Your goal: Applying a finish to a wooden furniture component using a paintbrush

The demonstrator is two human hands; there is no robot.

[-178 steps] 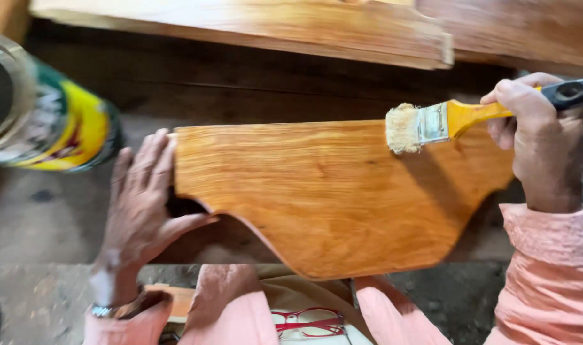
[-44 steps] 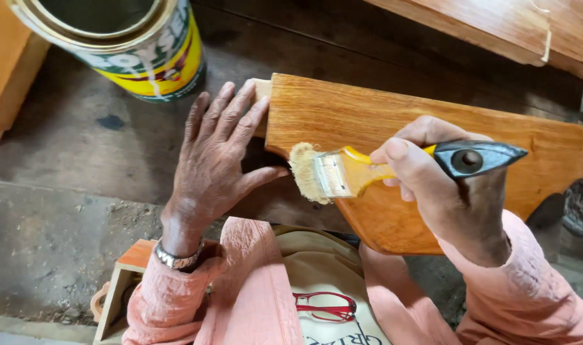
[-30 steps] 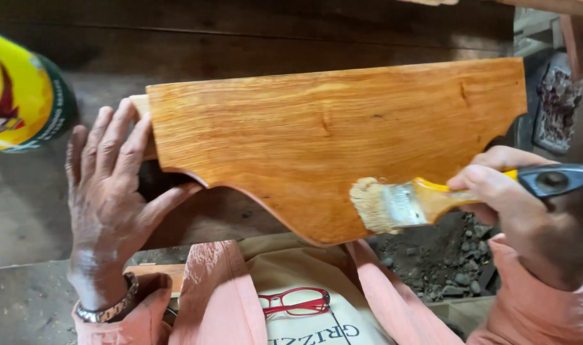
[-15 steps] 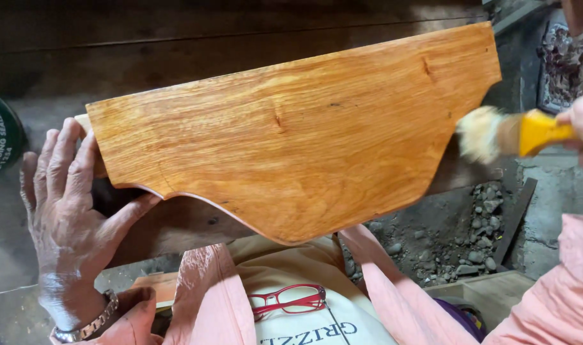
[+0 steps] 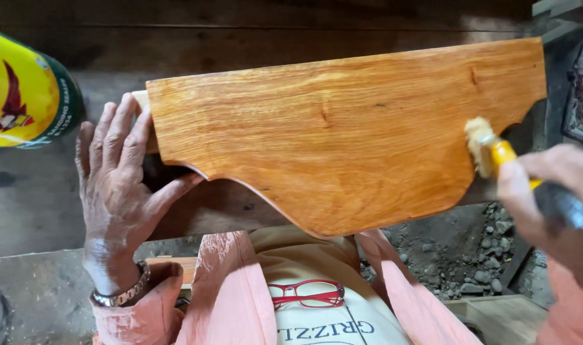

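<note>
A shaped wooden board (image 5: 342, 137) with a glossy orange-brown finish and a curved lower edge lies across the middle of the view. My left hand (image 5: 122, 185) presses flat against its left end, fingers spread, a metal watch on the wrist. My right hand (image 5: 550, 204) grips a paintbrush (image 5: 489, 150) with a yellow ferrule and a dark handle. The pale bristles touch the board's right edge, just below a notch in that edge.
A yellow and green tin can (image 5: 23, 89) stands at the upper left. Dark wooden planks (image 5: 291, 32) run behind the board. Gravel and rubble (image 5: 458, 255) lie on the ground at lower right. Red glasses (image 5: 307, 294) hang on my shirt.
Over the frames the brush went from the board's upper right to its left end, along the lower edge, then off right; now it touches the right edge. My left hand stays at the left end.
</note>
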